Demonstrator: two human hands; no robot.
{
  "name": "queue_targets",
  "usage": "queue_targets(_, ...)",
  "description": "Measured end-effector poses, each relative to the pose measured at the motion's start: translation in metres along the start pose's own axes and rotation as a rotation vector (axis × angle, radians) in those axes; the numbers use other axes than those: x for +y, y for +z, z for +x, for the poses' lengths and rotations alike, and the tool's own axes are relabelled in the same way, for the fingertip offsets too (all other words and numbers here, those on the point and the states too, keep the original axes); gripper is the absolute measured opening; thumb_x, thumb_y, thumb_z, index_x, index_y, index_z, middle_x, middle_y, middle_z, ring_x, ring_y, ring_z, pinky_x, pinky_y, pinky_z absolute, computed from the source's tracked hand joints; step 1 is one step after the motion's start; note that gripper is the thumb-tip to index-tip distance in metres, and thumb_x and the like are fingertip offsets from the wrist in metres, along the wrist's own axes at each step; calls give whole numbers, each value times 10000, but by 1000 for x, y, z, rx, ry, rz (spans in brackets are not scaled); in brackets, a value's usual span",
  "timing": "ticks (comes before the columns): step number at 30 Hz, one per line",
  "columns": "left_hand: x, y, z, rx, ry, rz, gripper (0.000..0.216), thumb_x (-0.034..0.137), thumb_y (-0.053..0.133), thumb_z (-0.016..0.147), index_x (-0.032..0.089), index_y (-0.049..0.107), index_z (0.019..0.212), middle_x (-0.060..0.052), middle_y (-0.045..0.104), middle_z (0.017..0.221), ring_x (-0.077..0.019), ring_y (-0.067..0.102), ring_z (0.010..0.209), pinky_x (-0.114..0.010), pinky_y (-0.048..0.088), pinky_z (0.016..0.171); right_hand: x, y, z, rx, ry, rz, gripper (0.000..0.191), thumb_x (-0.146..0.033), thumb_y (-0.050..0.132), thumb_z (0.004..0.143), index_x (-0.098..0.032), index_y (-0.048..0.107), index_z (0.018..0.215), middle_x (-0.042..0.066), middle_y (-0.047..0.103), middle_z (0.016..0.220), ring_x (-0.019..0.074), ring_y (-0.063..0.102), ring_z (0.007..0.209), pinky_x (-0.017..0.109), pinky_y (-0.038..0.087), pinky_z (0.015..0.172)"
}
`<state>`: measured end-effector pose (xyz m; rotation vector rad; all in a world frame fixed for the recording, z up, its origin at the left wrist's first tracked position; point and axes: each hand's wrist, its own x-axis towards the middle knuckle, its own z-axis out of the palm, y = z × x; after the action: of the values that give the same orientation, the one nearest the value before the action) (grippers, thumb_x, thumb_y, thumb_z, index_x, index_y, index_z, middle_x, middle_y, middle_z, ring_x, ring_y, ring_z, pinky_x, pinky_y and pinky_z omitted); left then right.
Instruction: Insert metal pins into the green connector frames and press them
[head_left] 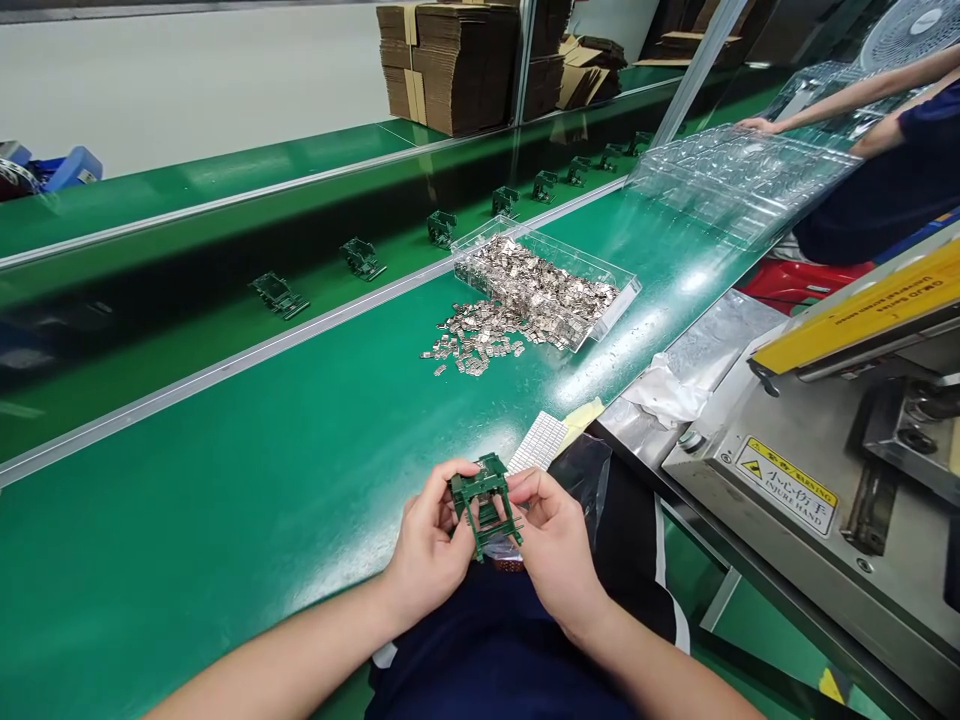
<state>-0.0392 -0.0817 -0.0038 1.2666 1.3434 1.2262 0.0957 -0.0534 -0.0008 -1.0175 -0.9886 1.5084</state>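
Just in front of my body I hold a dark green plastic frame (489,482) with thin prongs at its lower edge. My left hand (431,545) grips its left side between thumb and fingers. On the other side my right hand (559,545) pinches the frame's right edge; whether a small part is also between those fingers I cannot tell. A white gridded sheet (541,440) lies just beyond my right hand, at the table's edge. Farther off, a clear plastic tray (630,300) tips toward a spilled heap of small silvery metal pieces (480,335).
Several similar green frames (277,293) sit in a row on the belt (187,340) beyond a metal rail. At right stands a machine (810,490) with a warning label. A co-worker's hand (761,125) touches stacked clear trays (742,185). Cardboard stacks (450,65) stand behind.
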Motion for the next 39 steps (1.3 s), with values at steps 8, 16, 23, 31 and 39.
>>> queue_targets(8, 3, 2, -1, -15, -8, -37, 230, 185, 558, 856, 211, 486, 1072, 9, 595, 801, -95, 537, 654, -174, 457, 581, 0, 1, -3, 34, 39, 28, 325, -314, 862, 631, -187, 563, 645, 5, 576, 703, 142, 524, 637, 227, 450, 547)
queue_targets(16, 3, 3, -1, -47, -41, -88, 227, 225, 572, 866, 230, 499, 1081, 3, 598, 840, -105, 564, 701, -183, 487, 622, 0, -8, -7, -28, 63, -95, 315, -379, 770, 723, -190, 520, 689, -3, 554, 684, 129, 515, 565, 231, 431, 496)
queue_targets(23, -12, 3, 16, 112, -118, -253, 366, 378, 653, 819, 237, 481, 1109, -23, 565, 981, -136, 591, 801, -229, 538, 653, -15, -65, 44, 17, -423, -975, 344, -402, 518, 906, -177, 590, 1156, 136, 601, 1191, 296, 535, 1119, 454, 464, 906)
queue_targets(31, -17, 23, 29, 30, -141, -368, 323, 344, 666, 820, 230, 502, 1074, -15, 629, 1000, -146, 610, 934, -278, 485, 879, 17, -78, 28, 32, -515, -1128, 367, -357, 558, 912, -173, 541, 1229, 157, 527, 1294, 317, 437, 1228, 529, 396, 989)
queue_targets(39, -17, 50, 26, 92, -149, -355, 406, 395, 693, 787, 216, 477, 1081, -26, 634, 999, -142, 612, 920, -248, 486, 835, 62, -45, 12, 272, 109, 102, 554, -377, 755, 695, -229, 476, 1151, 78, 609, 1041, 228, 605, 921, 315, 539, 652)
